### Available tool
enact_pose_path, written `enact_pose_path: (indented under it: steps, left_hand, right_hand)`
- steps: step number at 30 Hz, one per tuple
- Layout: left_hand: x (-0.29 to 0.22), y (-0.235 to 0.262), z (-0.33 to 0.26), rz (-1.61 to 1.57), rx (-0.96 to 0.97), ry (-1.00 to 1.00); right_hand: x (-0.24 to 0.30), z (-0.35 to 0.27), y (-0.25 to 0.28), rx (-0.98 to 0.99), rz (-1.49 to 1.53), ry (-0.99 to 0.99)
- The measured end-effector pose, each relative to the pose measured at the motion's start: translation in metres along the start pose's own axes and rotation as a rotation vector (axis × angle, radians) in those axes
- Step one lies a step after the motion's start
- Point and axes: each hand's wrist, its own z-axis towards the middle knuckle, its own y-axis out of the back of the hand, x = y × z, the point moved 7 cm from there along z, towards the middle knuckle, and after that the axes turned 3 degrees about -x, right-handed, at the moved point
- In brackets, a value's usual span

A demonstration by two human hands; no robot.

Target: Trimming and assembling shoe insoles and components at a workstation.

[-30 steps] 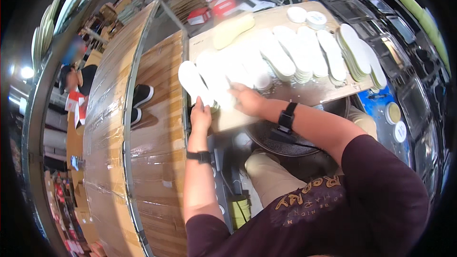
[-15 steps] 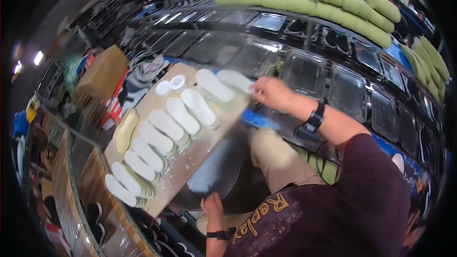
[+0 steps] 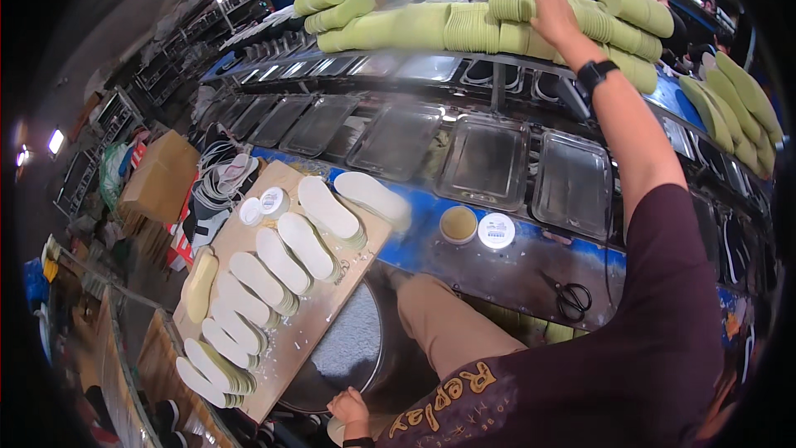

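Note:
My right hand (image 3: pixel 554 15) is stretched far forward to the shelf, its fingers closed over a stack of light green insoles (image 3: pixel 512 2) lying on a longer row of them. By my knee, my left hand (image 3: pixel 348 407) is curled up, and nothing shows in it. A slanted wooden board (image 3: pixel 311 319) in front of me carries several stacks of white-topped insoles (image 3: pixel 257 276) in a line. At its far right corner lies another white insole stack (image 3: pixel 371 197). One yellowish shoe-shaped piece (image 3: pixel 201 285) rests along the board's left side.
Two white round tubs (image 3: pixel 273 202) stand on the board. An open tub of tan paste (image 3: pixel 458 224), a white lid (image 3: pixel 497 231) and black scissors (image 3: pixel 573 301) lie on the bench. Clear trays (image 3: pixel 484 161) line the rack. A round bin (image 3: pixel 352 340) sits below; cardboard box (image 3: pixel 162 172) at left.
My right hand has left the far corner of the board and moved up and right to the green insoles. The view has shifted, now showing the tubs and scissors. My left hand stays low.

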Motion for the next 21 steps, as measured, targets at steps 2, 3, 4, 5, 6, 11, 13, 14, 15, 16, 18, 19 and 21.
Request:
enact_pose_path:
  steps: [2,3,4,5,6,11,13,14,15,16,18,19,21]
  left_hand:
    - [0.000,0.000,0.000,-0.020,0.037,0.016]
    - [0.001,0.002,0.000,-0.011,0.035,0.030]
    - [0.001,0.000,0.000,-0.003,0.075,0.031]
    - [0.001,-0.002,0.000,0.003,0.115,0.032]
    - [0.001,-0.001,0.000,0.010,0.114,0.046]
    - [-0.002,0.005,0.003,0.018,0.099,0.071]
    - [0.003,-0.002,0.000,0.033,0.104,0.077]
    - [0.003,-0.002,0.001,0.040,0.105,0.070]
    - [0.004,-0.004,0.000,0.047,0.141,0.084]
    - [0.004,-0.004,0.001,0.051,0.139,0.093]
    - [-0.003,-0.008,0.006,0.043,0.160,0.070]
    - [-0.004,-0.008,0.007,0.035,0.203,0.089]
    - [0.002,-0.007,0.002,0.033,0.201,0.096]
  right_hand:
    - [0.003,0.013,-0.017,-0.002,-0.051,0.068]
    - [-0.001,0.018,-0.038,0.227,-0.136,0.005]
    - [-0.006,0.019,-0.056,0.458,-0.222,-0.055]
    - [-0.003,0.017,-0.056,0.519,-0.250,-0.015]
    - [-0.002,0.018,-0.062,0.518,-0.236,-0.010]
    - [-0.004,0.018,-0.077,0.370,-0.393,0.054]
    - [-0.007,0.023,-0.075,0.321,-0.365,-0.007]
    - [-0.008,0.027,-0.076,0.320,-0.354,-0.003]
    - [-0.011,0.032,-0.073,0.278,-0.340,-0.043]
    - [-0.014,0.037,-0.069,0.235,-0.327,-0.083]
    - [-0.039,0.055,-0.059,0.072,-0.297,0.020]
    - [-0.038,0.062,-0.047,-0.086,-0.255,0.121]
    - [0.001,0.066,-0.013,-0.222,-0.124,0.181]
